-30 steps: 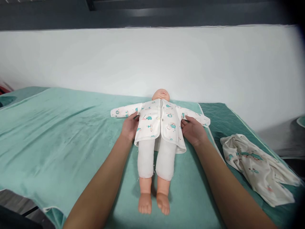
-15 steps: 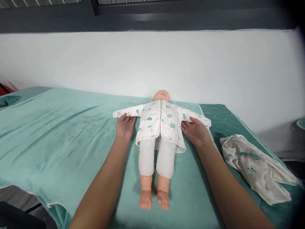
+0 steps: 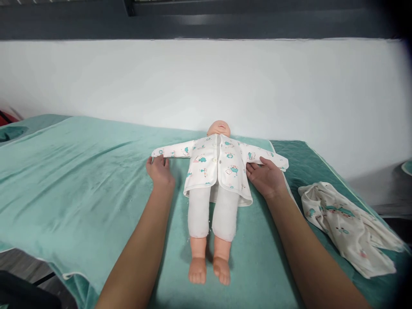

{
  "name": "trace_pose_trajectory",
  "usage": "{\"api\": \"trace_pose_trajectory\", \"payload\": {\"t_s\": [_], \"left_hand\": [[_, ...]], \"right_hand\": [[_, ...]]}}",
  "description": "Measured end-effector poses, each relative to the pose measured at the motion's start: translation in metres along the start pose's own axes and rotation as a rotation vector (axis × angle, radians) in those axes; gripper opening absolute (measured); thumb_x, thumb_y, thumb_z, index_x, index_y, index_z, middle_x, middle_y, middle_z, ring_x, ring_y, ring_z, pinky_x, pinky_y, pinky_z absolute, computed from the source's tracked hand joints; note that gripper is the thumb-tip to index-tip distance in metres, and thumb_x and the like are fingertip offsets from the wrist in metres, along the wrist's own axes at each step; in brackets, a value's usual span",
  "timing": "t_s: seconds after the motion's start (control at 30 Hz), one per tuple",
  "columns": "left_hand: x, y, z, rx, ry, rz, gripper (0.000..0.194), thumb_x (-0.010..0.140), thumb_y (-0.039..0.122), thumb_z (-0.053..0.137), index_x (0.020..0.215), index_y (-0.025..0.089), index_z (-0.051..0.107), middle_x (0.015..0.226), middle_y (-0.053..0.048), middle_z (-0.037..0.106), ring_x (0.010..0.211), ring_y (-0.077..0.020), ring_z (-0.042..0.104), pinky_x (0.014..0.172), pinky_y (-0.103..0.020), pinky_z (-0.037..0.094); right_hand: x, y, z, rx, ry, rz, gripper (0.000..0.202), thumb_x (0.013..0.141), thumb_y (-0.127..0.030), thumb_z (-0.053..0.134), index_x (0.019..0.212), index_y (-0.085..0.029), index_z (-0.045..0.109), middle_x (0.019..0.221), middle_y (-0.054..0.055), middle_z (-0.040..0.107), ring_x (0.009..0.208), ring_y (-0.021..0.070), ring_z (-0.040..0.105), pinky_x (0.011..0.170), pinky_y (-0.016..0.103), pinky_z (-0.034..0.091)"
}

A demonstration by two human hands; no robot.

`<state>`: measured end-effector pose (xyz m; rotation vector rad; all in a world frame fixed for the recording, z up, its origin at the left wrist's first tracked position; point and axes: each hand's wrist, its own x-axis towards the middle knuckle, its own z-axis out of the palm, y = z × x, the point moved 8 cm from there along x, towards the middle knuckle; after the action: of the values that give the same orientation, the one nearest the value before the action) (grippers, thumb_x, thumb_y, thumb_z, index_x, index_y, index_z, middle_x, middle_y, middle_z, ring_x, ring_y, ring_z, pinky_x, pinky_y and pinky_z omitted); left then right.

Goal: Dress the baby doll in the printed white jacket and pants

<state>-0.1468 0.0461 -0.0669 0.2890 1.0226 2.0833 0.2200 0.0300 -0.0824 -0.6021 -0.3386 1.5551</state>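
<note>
A baby doll (image 3: 219, 128) lies on its back, its feet toward me. It wears a white jacket (image 3: 202, 165) with a teal and pink print, the front edges side by side and a button showing. Both sleeves stretch out sideways, and no doll hands show at their ends. My left hand (image 3: 161, 171) is at the lower edge of the left-side sleeve, near its cuff, with its fingers apart and slightly bent. Palm up, my right hand (image 3: 268, 178) lies open below the other sleeve, its fingertips beside the jacket's side.
A teal sheet (image 3: 80, 184) covers the bed under the doll. Crumpled printed baby clothing (image 3: 346, 225) lies on a darker green quilted cover (image 3: 291, 154) at the right. Behind the bed stands a white wall (image 3: 193, 81). A dark object (image 3: 25, 292) is at the lower left.
My left hand has moved outward along the sleeve toward the cuff and turned. My right hand has hardly moved, still palm up below the other sleeve.
</note>
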Motion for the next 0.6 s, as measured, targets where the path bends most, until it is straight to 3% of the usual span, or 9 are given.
{"api": "trace_pose_trajectory", "payload": {"t_s": [0.17,0.33,0.47,0.6], "left_hand": [[0.000,0.006,-0.004,0.112,0.044,0.104,0.044,0.073,0.009,0.055,0.110,0.026,0.040,0.128,-0.006,0.052,0.122,-0.0142,0.054,0.108,-0.035,0.042],[-0.009,0.023,-0.004,0.239,0.044,0.290,0.039,0.077,0.008,0.057,0.109,0.026,0.044,0.139,-0.005,0.044,0.134,-0.0125,0.043,0.115,-0.029,0.032],[-0.023,0.030,0.009,0.255,-0.081,0.413,0.036,0.078,0.008,0.057,0.109,0.024,0.049,0.137,-0.006,0.049,0.134,-0.0138,0.044,0.116,-0.029,0.031],[-0.026,0.017,0.023,0.299,-0.261,0.366,0.030,0.077,0.007,0.060,0.103,0.022,0.057,0.123,-0.006,0.059,0.122,-0.0167,0.055,0.111,-0.032,0.039]], "right_hand": [[-0.001,0.000,-0.002,-0.007,0.033,-0.009,0.013,0.083,-0.016,0.054,0.093,-0.022,0.058,0.107,0.006,0.068,0.102,0.0204,0.068,0.088,0.040,0.063],[0.000,0.001,-0.006,-0.008,0.071,-0.023,0.014,0.080,-0.014,0.056,0.092,-0.022,0.058,0.105,0.007,0.068,0.099,0.0190,0.068,0.088,0.037,0.063],[0.001,0.002,-0.010,-0.022,0.085,-0.018,0.018,0.078,-0.014,0.057,0.093,-0.023,0.057,0.100,0.006,0.068,0.096,0.0175,0.069,0.085,0.033,0.063],[-0.003,-0.005,-0.019,-0.020,0.132,-0.038,0.023,0.078,-0.015,0.057,0.099,-0.022,0.054,0.108,0.008,0.067,0.105,0.0196,0.067,0.087,0.037,0.063]]}}
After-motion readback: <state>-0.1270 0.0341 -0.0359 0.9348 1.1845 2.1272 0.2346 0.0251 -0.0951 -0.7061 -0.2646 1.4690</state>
